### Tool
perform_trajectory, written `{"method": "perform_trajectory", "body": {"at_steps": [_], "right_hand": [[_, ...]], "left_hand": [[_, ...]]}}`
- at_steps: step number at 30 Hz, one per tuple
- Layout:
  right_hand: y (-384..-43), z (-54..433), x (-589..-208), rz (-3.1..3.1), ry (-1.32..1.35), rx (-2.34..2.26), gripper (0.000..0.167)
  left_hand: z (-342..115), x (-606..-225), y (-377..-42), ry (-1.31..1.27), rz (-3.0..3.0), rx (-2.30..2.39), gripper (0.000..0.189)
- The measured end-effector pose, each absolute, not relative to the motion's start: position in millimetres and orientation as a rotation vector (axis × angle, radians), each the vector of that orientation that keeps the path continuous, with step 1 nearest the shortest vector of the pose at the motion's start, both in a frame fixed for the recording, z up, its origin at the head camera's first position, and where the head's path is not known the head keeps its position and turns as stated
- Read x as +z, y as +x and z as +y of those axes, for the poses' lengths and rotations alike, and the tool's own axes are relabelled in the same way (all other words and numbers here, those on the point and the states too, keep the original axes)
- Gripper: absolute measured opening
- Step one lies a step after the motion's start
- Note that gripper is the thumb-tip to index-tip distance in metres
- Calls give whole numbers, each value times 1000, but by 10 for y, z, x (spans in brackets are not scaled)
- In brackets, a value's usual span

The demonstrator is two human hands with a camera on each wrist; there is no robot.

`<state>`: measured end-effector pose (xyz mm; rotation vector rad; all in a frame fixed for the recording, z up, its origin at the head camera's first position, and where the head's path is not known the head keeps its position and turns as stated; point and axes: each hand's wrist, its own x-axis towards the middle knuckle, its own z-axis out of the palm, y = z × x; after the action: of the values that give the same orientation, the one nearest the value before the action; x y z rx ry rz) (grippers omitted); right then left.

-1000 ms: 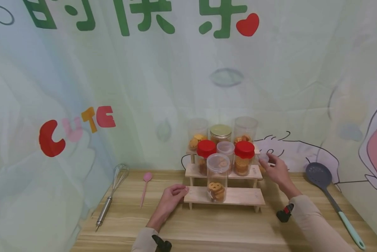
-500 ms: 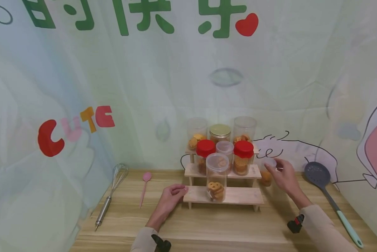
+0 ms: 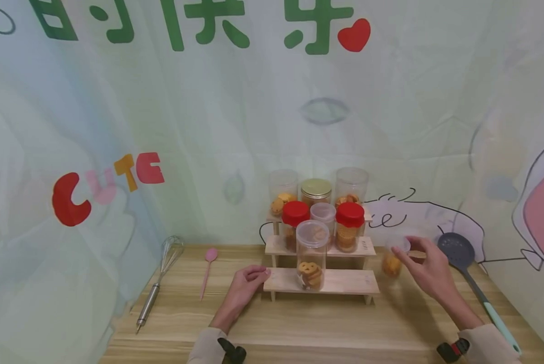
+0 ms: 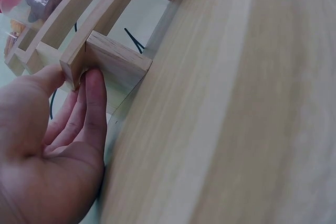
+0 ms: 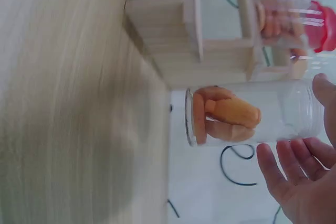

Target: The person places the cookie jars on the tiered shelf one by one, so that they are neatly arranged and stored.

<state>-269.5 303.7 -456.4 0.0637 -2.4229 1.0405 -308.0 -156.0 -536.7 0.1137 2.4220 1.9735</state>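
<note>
My right hand [image 3: 428,265] grips a clear jar [image 3: 394,260] near its top, thumb on one side and fingers on the other. Orange-brown biscuits [image 5: 226,114] lie at the jar's bottom. It hangs upright just right of a three-step wooden stand [image 3: 345,282]. At the stand's left end, my left hand [image 3: 244,288] pinches the lowest board between thumb and fingers, as the left wrist view shows. On that board is a tall clear jar [image 3: 312,253] of biscuits. Red-lidded jars [image 3: 350,227] flank a smaller clear-topped jar [image 3: 323,215] on the middle step.
The top step bears a gold-lidded jar [image 3: 316,189] between two clear jars. A whisk [image 3: 160,283] and a pink spoon [image 3: 208,270] lie on the wooden table [image 3: 326,328] at left. To the right is a grey slotted turner [image 3: 456,251]. A printed curtain [image 3: 217,126] hangs behind.
My right hand has brought the biscuit jar out from beside the stand, moving right and nearer to me. The left hand keeps its pinch on the lowest board.
</note>
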Motion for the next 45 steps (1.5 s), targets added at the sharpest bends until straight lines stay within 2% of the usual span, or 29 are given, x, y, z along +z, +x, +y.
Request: {"method": "perform_trajectory", "body": {"at_steps": [9,18,30,45], "right_hand": [[-2482,2782,-4407,-2391,149,1080,53],[-2542,2326,-4412,-2361,269,1220,47],[-2688,1962,-4526,-2365,319,1328,51],[-2728,1875,-4553,-2322,306,1362,51]], "left_hand": [[-1614,-5358,-3083,87,2434,1978,42],[-1639,-5354,-3074,83,2434,1980,43],[-1612,-5371,-3074,83,2452,1955,45],[-1580,-5384,-3078,86,2449,1967,45]]}}
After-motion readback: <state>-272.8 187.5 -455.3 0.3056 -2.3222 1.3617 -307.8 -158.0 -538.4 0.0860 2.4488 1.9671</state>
